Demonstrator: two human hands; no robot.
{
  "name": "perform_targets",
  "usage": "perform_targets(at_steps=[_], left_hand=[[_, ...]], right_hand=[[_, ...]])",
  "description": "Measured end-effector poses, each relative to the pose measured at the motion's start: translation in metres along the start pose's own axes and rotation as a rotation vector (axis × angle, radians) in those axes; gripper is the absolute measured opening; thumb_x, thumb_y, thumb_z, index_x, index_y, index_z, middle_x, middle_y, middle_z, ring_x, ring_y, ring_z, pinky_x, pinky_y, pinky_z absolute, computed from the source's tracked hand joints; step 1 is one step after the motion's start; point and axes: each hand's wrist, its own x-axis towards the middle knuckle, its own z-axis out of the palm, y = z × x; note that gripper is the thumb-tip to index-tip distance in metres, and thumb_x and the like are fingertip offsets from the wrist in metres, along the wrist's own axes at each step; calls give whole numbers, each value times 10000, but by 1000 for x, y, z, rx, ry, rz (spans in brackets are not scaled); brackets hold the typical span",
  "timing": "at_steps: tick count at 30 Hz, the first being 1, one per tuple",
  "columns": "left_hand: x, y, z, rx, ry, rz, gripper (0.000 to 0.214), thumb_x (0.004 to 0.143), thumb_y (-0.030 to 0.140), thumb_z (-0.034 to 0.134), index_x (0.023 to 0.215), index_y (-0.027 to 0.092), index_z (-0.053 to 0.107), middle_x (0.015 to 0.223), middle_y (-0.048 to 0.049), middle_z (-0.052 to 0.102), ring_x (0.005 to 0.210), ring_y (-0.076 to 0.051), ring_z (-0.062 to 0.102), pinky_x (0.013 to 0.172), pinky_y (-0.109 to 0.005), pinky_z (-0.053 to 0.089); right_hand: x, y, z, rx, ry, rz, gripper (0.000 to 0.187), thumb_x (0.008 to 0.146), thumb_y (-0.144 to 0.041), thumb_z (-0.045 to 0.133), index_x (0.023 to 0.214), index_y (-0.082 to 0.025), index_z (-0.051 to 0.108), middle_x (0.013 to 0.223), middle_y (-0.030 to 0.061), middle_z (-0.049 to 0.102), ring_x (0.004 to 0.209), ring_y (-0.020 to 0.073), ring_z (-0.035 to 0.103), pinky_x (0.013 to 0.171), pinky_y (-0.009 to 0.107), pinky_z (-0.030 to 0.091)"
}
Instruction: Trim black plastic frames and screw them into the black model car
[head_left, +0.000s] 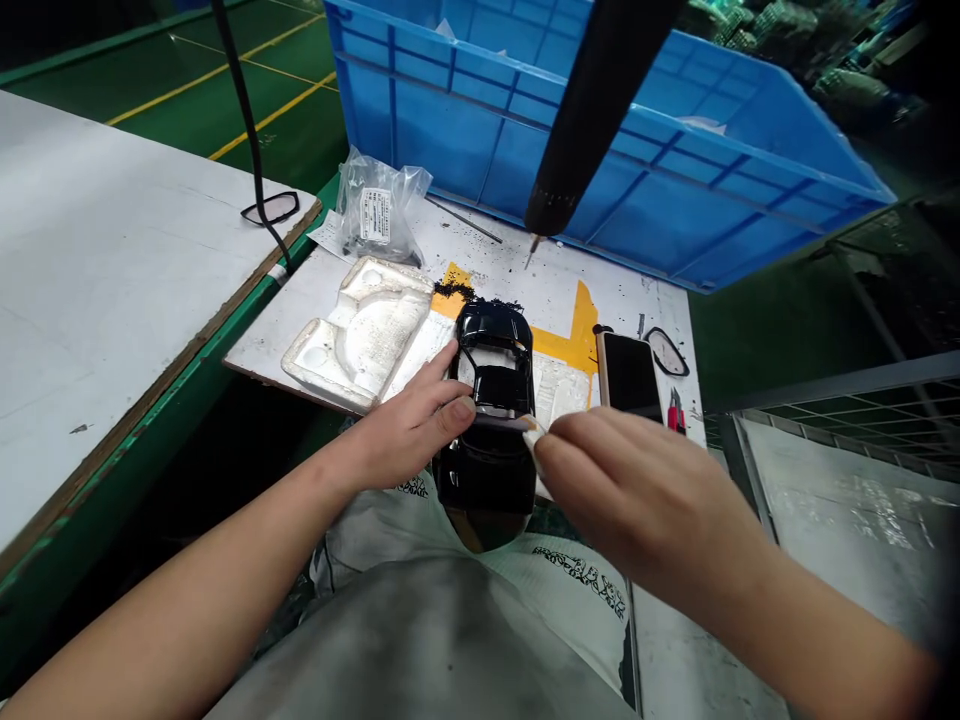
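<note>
A glossy black toy car body shell [491, 475] lies lengthwise in front of me, its near end over my lap. My left hand [412, 420] grips its left side, with the fingers along the edge and the thumb on top by the window area. A greyish strip [495, 422] crosses the shell there; whether it is a window piece I cannot tell. My right hand [630, 480] is closed in a pinch at the shell's right side. A small whitish piece [532, 436] shows at its fingertips, too little visible to name.
A black electric screwdriver [559, 180] hangs tip down above the bench. Behind stands a blue crate [480, 110]. A white foam mould [375, 330] and a plastic bag [375, 205] lie left; a phone [630, 370], glasses [667, 352] and red-handled cutters [676, 410] right. Small black screws [457, 291] lie beyond the shell.
</note>
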Motion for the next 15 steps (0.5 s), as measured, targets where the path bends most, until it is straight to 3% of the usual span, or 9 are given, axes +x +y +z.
perform_targets(at_steps=[3,4,6,9,12,15], left_hand=[[1,4,-1,-1,-3,25,549,1008,664,341,1135,259,689,1694,8,254,1592,-264,109,1304,-422,216],[1,6,-1,9,-14,27,561,1011,665,329,1121,251,690,1682,3,289,1592,-260,109,1305,-412,216],[1,8,-2,21,-34,19,585,1011,673,317,1104,230,687,1682,-13,290,1594,-257,106,1301,-405,227],[0,6,-2,21,-24,1,596,1006,683,321,1115,217,678,1707,-29,212,1593,-255,129,1294,-418,248],[1,0,1,49,21,-7,556,998,670,384,1182,223,660,1712,-52,185,1584,-264,175,1293,-447,249],[3,-3,6,122,75,9,505,963,629,526,1211,208,652,1707,-100,186,1571,-290,218,1280,-467,278]], right_hand=[[-5,7,-1,30,39,73,116,867,-47,612,819,-149,585,810,67,611,711,192,503,606,350,387],[-8,7,1,75,73,85,76,864,-57,634,890,-126,614,897,89,650,788,206,560,668,358,453],[-18,1,11,207,138,94,235,888,-113,656,1116,-65,626,1172,155,664,1073,265,619,915,408,528],[-36,-19,35,355,52,71,611,964,-372,609,1435,-14,455,1534,190,454,1464,312,385,1200,466,384],[-52,-40,59,275,-113,20,860,945,-628,524,1534,-29,341,1630,166,319,1549,329,213,1245,509,283],[-61,-49,70,249,-103,34,922,939,-711,453,1568,-57,286,1652,150,274,1560,329,181,1280,540,145]])
